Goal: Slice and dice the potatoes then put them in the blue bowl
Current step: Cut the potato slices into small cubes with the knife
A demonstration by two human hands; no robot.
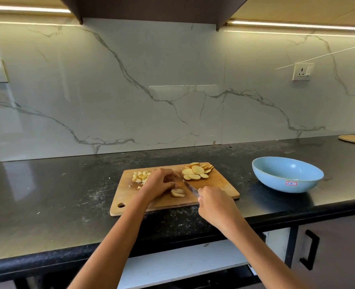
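A wooden cutting board (168, 203) lies on the dark surface (47, 195). On the board's middle, the left hand (162, 183) has its grip curled onto a few potato slices (177, 192). The right hand (214, 202), at the board's near edge, has its grip wrapped tight round a knife (190, 187). More round slices (197, 172) sit at the board's far right corner, and diced bits (140, 176) at its far left. The blue bowl (287, 174) stands right of the board.

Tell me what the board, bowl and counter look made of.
Board: wood, matte, visible grain and tan colour. Bowl: smooth pale blue, ceramic or melamine; can't tell which. Counter: polished dark stone, likely granite, speckled and reflective.
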